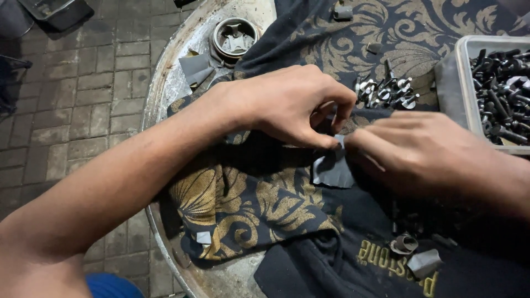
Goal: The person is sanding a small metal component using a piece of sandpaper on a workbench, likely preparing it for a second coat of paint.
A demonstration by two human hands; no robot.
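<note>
Over the middle of a round metal table (165,83) draped with a dark, gold-patterned cloth (243,204), the left hand (287,102) and right hand (419,152) meet, both pinching a small grey sheet (333,168) between their fingertips. A pile of small metal parts (386,91) lies just beyond the hands. A clear plastic tub (455,83) of dark parts sits at the table's far right edge.
</note>
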